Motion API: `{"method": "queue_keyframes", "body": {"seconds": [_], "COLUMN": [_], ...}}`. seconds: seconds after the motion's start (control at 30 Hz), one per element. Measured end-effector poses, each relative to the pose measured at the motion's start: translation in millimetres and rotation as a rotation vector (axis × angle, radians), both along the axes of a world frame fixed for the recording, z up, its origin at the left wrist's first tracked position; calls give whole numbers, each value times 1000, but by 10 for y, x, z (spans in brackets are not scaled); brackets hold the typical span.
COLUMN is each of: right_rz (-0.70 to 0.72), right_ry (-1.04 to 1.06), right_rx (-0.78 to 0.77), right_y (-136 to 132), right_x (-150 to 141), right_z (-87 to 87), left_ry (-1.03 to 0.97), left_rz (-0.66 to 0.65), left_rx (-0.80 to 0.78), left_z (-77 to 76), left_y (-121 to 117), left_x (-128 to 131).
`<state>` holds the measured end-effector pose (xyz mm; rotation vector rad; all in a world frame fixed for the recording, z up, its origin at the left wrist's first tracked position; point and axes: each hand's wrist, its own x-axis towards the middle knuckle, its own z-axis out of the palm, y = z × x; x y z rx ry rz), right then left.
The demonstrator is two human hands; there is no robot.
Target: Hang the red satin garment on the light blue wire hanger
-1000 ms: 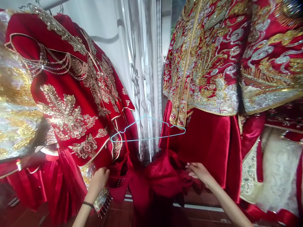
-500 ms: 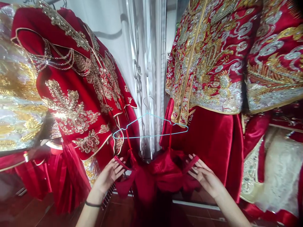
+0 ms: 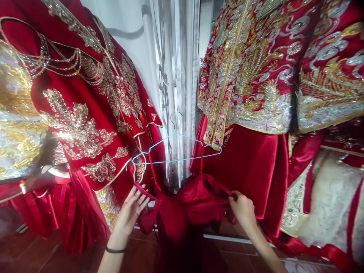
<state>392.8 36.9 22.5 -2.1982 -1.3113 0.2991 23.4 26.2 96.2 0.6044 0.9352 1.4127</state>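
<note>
A dark red dress [image 3: 196,204] hangs by thin straps from a light blue wire hanger [image 3: 176,162], low in the middle. My left hand [image 3: 132,208] is at its left side, palm turned up. The dress's left off-shoulder strap [image 3: 145,190] lies across those fingers, which are fairly straight and hold it out sideways; the thumb's grip is unclear. On the other side my right hand [image 3: 243,209] is closed, pinching the end of the right off-shoulder strap [image 3: 220,186]. The lower dress fades into dark shadow.
A red jacket with gold appliqué and bead chains [image 3: 82,125] hangs at left. At right hang a densely embroidered red and gold jacket [image 3: 253,76] and a red satin skirt [image 3: 241,163]. White curtain [image 3: 127,49] and metal bars [image 3: 163,83] stand behind. The floor [image 3: 136,254] is reddish tile.
My right hand has turned over and closed its fingers on the right strap. My left hand stays at its strap, slightly lower and further left in view. The view has shifted slightly.
</note>
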Motion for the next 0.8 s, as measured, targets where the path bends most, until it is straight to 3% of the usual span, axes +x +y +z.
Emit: {"method": "queue_keyframes", "body": {"seconds": [0.13,0.3,0.4,0.6,0.8], "right_rz": [-75,-167,-129,-6,94], "right_ry": [16,287,407,1116,1511], "right_rx": [-131,142,276,275,301], "right_y": [-35,17,89,75,-60], "right_x": [-34,-14,64,197,130], "right_z": [21,-100,-234,-419,-277], "left_ry": [-10,-37,-34,-52,-49], "left_rz": [-17,-2,5,46,61], "left_rx": [-22,-54,-71,-80,-82], "left_z": [12,24,24,19,50], "left_y": [14,33,37,21,32], "left_x": [-15,-26,-36,-62,-16]}}
